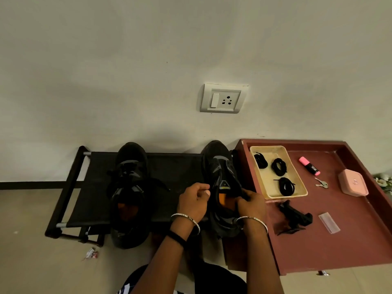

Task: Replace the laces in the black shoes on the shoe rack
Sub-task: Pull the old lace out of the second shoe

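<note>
fingertips of right grip [251, 205] lost against dark collar of right shoe [220, 166], thing pinched by left grip [194, 200] too small to tell, highlighter [310, 165] print unreadable, counter [339, 247] cut off at right edge

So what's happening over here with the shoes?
A person is working on the right shoe on the black shoe rack: the left hand and right hand both hold it at its opening, and it looks unlaced. The left shoe beside it still has its laces. Three coiled black laces wait in a tray on the red table.
</note>
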